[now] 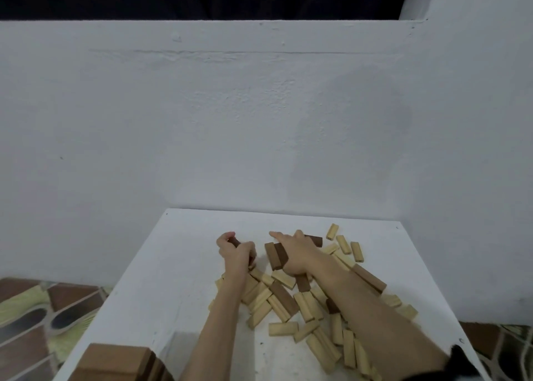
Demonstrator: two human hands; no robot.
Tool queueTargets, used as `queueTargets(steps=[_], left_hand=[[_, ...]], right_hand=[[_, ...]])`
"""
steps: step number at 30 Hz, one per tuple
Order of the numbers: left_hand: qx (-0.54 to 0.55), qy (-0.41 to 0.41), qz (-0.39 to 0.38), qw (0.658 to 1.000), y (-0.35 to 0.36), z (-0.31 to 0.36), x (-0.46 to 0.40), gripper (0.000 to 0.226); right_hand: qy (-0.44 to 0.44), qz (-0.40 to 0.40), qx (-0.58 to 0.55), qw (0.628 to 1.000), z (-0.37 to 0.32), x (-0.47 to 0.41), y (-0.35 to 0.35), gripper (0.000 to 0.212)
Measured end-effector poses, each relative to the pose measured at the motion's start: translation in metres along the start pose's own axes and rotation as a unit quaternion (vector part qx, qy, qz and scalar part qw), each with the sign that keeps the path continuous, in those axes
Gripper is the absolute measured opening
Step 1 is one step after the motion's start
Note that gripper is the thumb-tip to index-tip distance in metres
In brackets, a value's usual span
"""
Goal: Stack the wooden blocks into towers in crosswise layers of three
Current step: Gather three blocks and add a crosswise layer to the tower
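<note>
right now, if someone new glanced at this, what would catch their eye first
First, the heap of loose wooden blocks, mostly pale with a few dark brown ones, scattered over the right half of the white table. At its far edge the left hand grips a dark brown block, while the right hand rests on a pair of dark blocks lying side by side. A finished brown tower top juts in at the near left corner.
</note>
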State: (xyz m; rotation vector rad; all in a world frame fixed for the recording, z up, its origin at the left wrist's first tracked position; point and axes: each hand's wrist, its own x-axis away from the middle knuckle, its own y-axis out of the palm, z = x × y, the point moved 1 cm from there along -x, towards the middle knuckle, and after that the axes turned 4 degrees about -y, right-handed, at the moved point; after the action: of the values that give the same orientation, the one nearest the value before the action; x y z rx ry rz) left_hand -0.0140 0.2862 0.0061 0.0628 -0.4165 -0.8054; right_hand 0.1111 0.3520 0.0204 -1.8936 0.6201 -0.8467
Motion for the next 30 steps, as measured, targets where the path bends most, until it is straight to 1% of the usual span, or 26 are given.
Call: queueTargets(steps=[1,3,5,6,7,8,10,12,13,16,17,19,21,23,24,27,28,30], left_hand=[[-0.010,0.010,-0.007,1.000,-0.001,0.002,-0.002,0.049],[-0.079,0.043,0.006,0.996,-0.002,0.003,-0.004,0.031],[-0.158,0.070,0.034,0.984,-0.005,0.001,-0.006,0.022],[-0.198,0.081,0.040,0.976,-0.005,-0.001,-0.007,0.019],[-0.245,0.091,0.040,0.964,-0.005,-0.003,-0.007,0.018],[-0.298,0.098,0.037,0.949,-0.003,-0.006,-0.006,0.019],[-0.386,0.098,0.032,0.917,0.001,-0.013,-0.005,0.027],[-0.457,0.087,0.028,0.885,0.008,-0.018,-0.003,0.038],[-0.495,0.089,0.023,0.864,0.012,-0.021,-0.002,0.044],[-0.601,0.118,0.018,0.790,0.021,-0.030,0.001,0.057],[-0.621,0.125,0.018,0.774,0.023,-0.031,0.004,0.057],[-0.641,0.133,0.018,0.756,0.027,-0.032,0.008,0.050],[-0.646,0.137,0.022,0.750,0.030,-0.029,0.012,0.042],[-0.629,0.144,0.030,0.764,0.033,-0.025,0.018,0.036],[-0.610,0.151,0.032,0.777,0.034,-0.023,0.022,0.034],[-0.550,0.182,0.027,0.815,0.033,-0.016,0.040,0.027],[-0.534,0.191,0.021,0.824,0.032,-0.015,0.046,0.026],[-0.507,0.199,0.000,0.839,0.029,-0.014,0.061,0.024]], right_hand=[[-0.002,-0.010,0.011,1.000,-0.001,-0.002,0.000,0.088],[-0.018,-0.011,0.028,0.999,-0.001,-0.006,0.000,0.090],[-0.037,0.009,0.046,0.998,0.003,-0.010,0.001,0.097],[-0.043,0.024,0.040,0.998,0.005,-0.011,0.000,0.100],[-0.041,0.044,0.010,0.998,0.008,-0.011,0.000,0.100],[-0.033,0.067,-0.042,0.996,0.011,-0.010,-0.002,0.097],[-0.012,0.119,-0.161,0.980,0.017,-0.005,-0.005,0.080],[0.005,0.165,-0.224,0.961,0.024,0.002,-0.005,0.058],[0.012,0.178,-0.235,0.955,0.028,0.006,-0.003,0.052],[0.020,0.172,-0.272,0.947,0.041,0.014,0.006,0.049],[0.022,0.161,-0.277,0.947,0.044,0.018,0.007,0.051],[0.027,0.142,-0.266,0.953,0.050,0.026,0.009,0.054],[0.037,0.143,-0.258,0.955,0.054,0.032,0.010,0.053],[0.043,0.180,-0.290,0.939,0.054,0.039,0.009,0.043],[0.046,0.206,-0.318,0.924,0.053,0.042,0.008,0.041],[0.091,0.276,-0.388,0.874,0.048,0.050,0.002,0.057],[0.111,0.282,-0.411,0.860,0.045,0.053,0.001,0.057],[0.126,0.262,-0.473,0.832,0.038,0.062,0.000,0.054]])
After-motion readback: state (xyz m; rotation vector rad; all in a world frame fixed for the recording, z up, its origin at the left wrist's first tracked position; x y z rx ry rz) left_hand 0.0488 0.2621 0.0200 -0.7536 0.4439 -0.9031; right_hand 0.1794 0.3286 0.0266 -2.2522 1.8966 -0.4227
